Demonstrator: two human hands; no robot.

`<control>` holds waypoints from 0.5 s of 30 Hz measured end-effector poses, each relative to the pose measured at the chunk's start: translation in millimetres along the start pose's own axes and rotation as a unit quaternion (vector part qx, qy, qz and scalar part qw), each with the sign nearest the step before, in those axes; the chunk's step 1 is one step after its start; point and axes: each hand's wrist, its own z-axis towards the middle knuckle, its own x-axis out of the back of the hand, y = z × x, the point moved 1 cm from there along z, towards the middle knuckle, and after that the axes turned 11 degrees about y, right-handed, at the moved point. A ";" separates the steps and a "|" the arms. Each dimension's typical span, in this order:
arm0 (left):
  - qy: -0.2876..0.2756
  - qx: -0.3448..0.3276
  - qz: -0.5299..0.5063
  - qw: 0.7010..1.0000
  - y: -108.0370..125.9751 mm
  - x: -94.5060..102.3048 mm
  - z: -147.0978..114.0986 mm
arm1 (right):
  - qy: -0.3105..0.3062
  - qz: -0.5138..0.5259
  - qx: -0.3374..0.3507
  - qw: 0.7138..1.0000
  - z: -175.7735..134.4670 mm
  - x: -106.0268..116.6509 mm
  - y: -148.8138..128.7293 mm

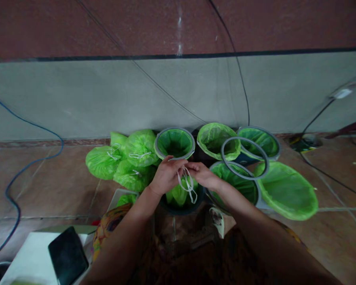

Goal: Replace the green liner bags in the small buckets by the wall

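Tied bags [123, 162]: a heap of knotted green bags lies on the floor at the left end of the row, against the foot of the wall, well left of both hands.
Left hand [166, 176]: fingers curled and closed, pinching the white drawstring at its left end; it sits just over the near rim of the dark bin.
Drawstring [187, 183]: thin white cord, strung between the two hands and drooping in loops below them. Its run is left to right, across the person's front, and the loops hang down toward the bag mouth.
Green bag [179, 194]: gathered inside the dark bin [180, 208], directly beneath the hands and just nearer the person than the fingertips; its neck points up at the cord.
Right hand [203, 176]: fingertips pressed together on the other end of the cord, touching or nearly touching the left hand's fingers.
Nearer hand: neither clearly; both meet over the bin's middle, the left a shade further over the bag.
Lined bins [174, 142]: open grey-rimmed bins with green liners stand beyond and to the right, toward the wall.
Loose ring [245, 157]: a grey hoop rests tilted across the liners at right, apart from the hands.
Large liner [287, 192]: wide green mouth at the far right of the row.
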 end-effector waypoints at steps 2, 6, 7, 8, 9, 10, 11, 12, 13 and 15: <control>0.019 -0.001 0.016 1.000 -0.3 -1.7 -1.0 | -0.009 0.029 -0.025 0.999 -1.1 -0.1 -3.7; 0.040 0.021 0.042 0.998 2.0 -5.7 -2.3 | -0.021 0.049 -0.049 0.997 -1.7 2.4 -7.3; 0.037 0.027 0.041 0.998 2.6 -6.2 -2.5 | -0.018 0.048 -0.050 0.997 -1.6 3.0 -6.4; 0.034 0.033 0.039 0.998 3.0 -6.6 -2.7 | -0.014 0.046 -0.052 0.997 -1.3 3.5 -4.8; 0.031 0.041 0.036 0.998 3.1 -6.9 -2.9 | -0.007 0.042 -0.055 0.998 -0.9 3.9 -2.7; 0.028 0.049 0.033 0.998 3.0 -7.3 -3.1 | 0.003 0.034 -0.059 0.998 -0.3 4.3 -0.5; 0.024 0.057 0.032 0.998 2.7 -7.8 -3.2 | 0.016 0.018 -0.059 0.998 0.4 4.8 1.5; 0.019 0.065 0.032 0.997 2.3 -8.6 -3.3 | 0.035 -0.009 -0.055 0.998 1.0 5.3 2.7; 0.012 0.074 0.031 0.997 1.8 -9.6 -3.5 | 0.056 -0.052 -0.041 0.996 1.4 6.1 2.9; -0.006 0.101 0.029 0.994 0.5 -11.8 -3.7 | 0.101 -0.183 0.009 0.978 1.0 7.9 -0.2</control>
